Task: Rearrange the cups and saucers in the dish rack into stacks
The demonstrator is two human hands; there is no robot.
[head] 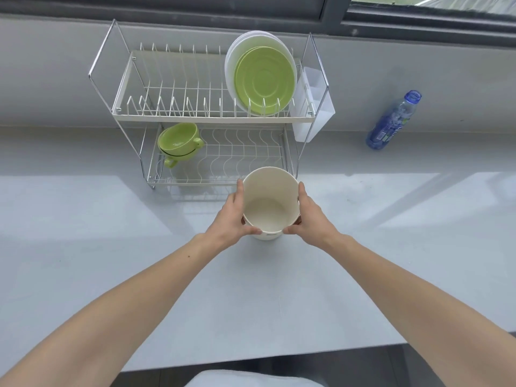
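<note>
A tall cream cup stands upright, mouth up, just in front of the two-tier wire dish rack. My left hand grips its left side and my right hand grips its right side. On the rack's lower shelf at the left, green cups lie nested together, tilted with handles showing. On the upper shelf at the right, a green saucer leans upright in front of white saucers.
A white cutlery holder hangs on the rack's right side. A blue plastic bottle without a cap stands on the grey counter to the right. The counter's front edge runs below my forearms. A window frame is behind.
</note>
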